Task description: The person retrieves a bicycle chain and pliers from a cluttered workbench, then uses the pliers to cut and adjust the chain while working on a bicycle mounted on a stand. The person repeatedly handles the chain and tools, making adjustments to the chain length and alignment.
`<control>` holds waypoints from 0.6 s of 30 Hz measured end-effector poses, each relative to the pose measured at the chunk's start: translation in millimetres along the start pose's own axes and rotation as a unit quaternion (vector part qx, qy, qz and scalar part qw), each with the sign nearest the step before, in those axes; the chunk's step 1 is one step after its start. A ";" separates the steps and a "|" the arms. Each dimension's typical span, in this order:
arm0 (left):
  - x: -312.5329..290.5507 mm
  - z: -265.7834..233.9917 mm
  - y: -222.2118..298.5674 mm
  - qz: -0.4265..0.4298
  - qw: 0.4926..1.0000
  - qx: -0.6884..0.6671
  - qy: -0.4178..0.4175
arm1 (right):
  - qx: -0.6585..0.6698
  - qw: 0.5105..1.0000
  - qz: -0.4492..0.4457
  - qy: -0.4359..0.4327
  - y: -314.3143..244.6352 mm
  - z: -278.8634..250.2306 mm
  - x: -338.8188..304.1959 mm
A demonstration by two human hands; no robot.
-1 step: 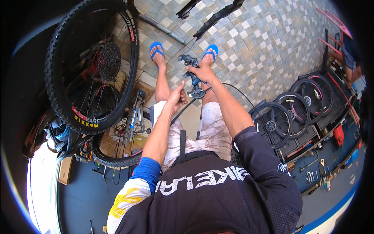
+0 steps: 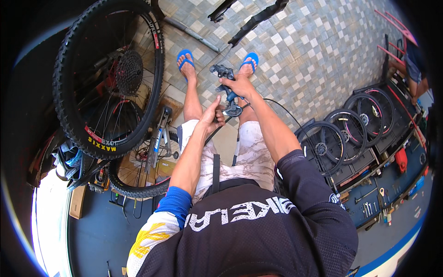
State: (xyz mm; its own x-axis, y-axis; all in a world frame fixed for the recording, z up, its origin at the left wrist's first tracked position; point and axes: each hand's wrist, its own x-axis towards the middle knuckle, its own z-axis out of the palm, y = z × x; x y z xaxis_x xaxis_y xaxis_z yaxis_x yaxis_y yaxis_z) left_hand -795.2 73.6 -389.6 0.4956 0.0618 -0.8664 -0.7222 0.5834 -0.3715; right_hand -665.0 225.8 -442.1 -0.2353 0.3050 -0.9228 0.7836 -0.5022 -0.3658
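Note:
A dark grey rear derailleur (image 2: 234,109) with a silvery lower edge is held up between my legs. My right hand (image 2: 240,87) is closed round its middle, hiding part of the body. A black cable (image 2: 281,105) curves off past my right forearm. Beside the derailleur's lower end is my left hand (image 2: 212,115), thumb raised apart and the other fingers loosely curled. Its fingertips appear to touch the silvery edge; no grip on it shows.
On my left stands a large knobbly bicycle wheel (image 2: 154,87) with a cassette (image 2: 129,73). Dark frame tubes (image 2: 258,21) reach in ahead of my feet. Several wheels (image 2: 321,148) lean at the right, near a tool board (image 2: 369,210). Another person (image 2: 413,76) is at the far right.
My left hand has shifted slightly right, bringing its fingers against the derailleur's lower end. My right hand still holds the derailleur in nearly the same place.

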 end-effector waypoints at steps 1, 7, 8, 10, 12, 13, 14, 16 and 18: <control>-5.2 11.7 1.3 -0.039 0.998 -0.028 -0.041 | 0.003 1.000 0.002 -0.002 0.3 0.7 1.1; -13.0 50.8 28.8 0.030 0.992 0.051 -0.110 | -0.025 0.997 -0.054 -0.057 -19.6 -7.8 11.0; -9.2 47.9 29.5 0.034 0.991 0.045 -0.125 | -0.023 0.995 -0.063 -0.069 -24.7 -9.3 10.6; -2.4 41.9 30.7 0.039 0.987 0.035 -0.155 | -0.056 0.993 -0.042 -0.091 -34.8 -16.6 11.0; 9.8 30.3 29.3 0.043 0.979 -0.034 -0.196 | -0.076 0.991 -0.018 -0.111 -55.5 -32.1 2.0; 15.8 24.9 28.9 0.045 0.973 -0.069 -0.215 | -0.059 0.993 -0.027 -0.099 -53.5 -33.9 3.7; 20.3 29.6 32.9 0.028 0.970 -0.054 -0.234 | -0.043 0.995 -0.033 -0.079 -41.0 -42.4 12.2; 19.2 47.3 35.5 0.049 0.963 -0.100 -0.247 | -0.015 0.992 -0.110 -0.057 -22.4 -67.2 18.1; 16.2 59.5 45.2 0.068 0.940 -0.153 -0.296 | 0.019 0.986 -0.164 -0.023 -24.8 -86.8 -4.5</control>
State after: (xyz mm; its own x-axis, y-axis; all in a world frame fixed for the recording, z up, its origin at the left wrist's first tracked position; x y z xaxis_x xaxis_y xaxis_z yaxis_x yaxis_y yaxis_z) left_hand -791.1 149.1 -400.5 0.5046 0.6118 -0.6092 -0.8587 0.2819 -0.4281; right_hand -633.5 307.1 -418.4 -0.4993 0.4192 -0.7583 0.6387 -0.4132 -0.6490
